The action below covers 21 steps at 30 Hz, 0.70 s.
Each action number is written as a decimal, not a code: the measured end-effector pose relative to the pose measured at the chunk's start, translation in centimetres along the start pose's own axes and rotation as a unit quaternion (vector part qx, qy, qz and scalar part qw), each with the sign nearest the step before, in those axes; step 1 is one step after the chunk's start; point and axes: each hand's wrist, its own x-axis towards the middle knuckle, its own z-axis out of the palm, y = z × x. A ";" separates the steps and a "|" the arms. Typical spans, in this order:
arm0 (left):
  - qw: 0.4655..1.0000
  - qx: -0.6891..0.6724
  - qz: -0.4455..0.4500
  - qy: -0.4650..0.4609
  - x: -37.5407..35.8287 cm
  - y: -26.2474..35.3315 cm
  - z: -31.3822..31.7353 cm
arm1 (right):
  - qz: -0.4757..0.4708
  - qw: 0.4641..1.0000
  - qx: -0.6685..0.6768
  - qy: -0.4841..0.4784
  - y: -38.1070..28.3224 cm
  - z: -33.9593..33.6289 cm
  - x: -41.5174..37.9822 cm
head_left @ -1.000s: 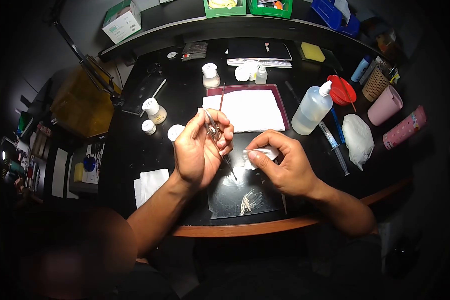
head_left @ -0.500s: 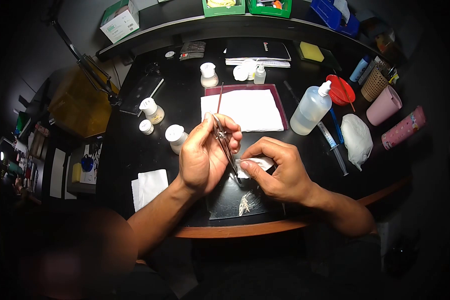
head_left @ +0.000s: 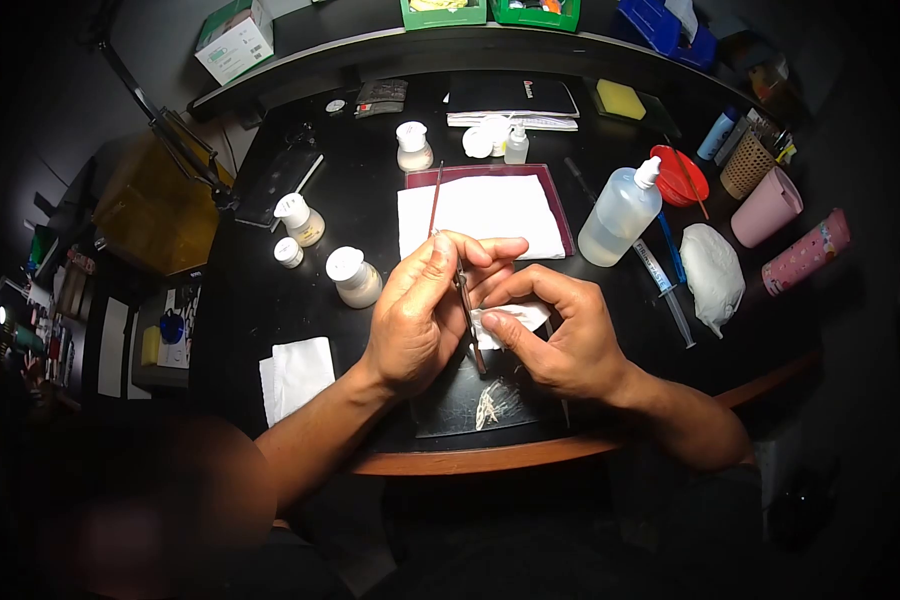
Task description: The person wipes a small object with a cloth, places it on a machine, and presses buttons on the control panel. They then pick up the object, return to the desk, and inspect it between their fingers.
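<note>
My left hand (head_left: pixel 410 320) is closed around slim dark tweezers (head_left: pixel 470 328), thumb against the fingers, with the tip slanting down. Between the thumb and fingers of my right hand (head_left: pixel 570 345) is a folded white tissue (head_left: pixel 515 321), right beside the tweezers. Below both hands lies a dark glossy slab (head_left: pixel 445 415), with a small heap of pale shavings (head_left: pixel 486 406) on it. Beyond my left fingers a thin red-brown brush (head_left: pixel 436 200) rests across a white paper sheet (head_left: pixel 500 212) on a maroon pad.
Several white-capped jars (head_left: pixel 353 278) stand to the left, near a folded napkin (head_left: pixel 300 375). On the right are a large squeeze bottle (head_left: pixel 618 220), a syringe (head_left: pixel 672 310), a white wrapped lump (head_left: pixel 712 275) and a red bowl (head_left: pixel 678 178). The wooden table edge (head_left: pixel 490 460) runs in front.
The tweezers have turned in my left hand, now showing edge-on as one narrow bar. My left fingers have extended rightward over them. The right hand keeps its hold on the tissue.
</note>
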 end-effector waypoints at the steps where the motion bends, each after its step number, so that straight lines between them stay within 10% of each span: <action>1: 1.000 0.004 0.002 -0.002 0.0 0.0 0.0 | -0.011 1.000 -0.017 0.004 0.0 0.0 -0.1; 21: 0.999 0.021 -0.042 -0.011 -0.3 -0.3 0.8 | -0.052 0.995 -0.083 0.011 0.8 -0.6 0.0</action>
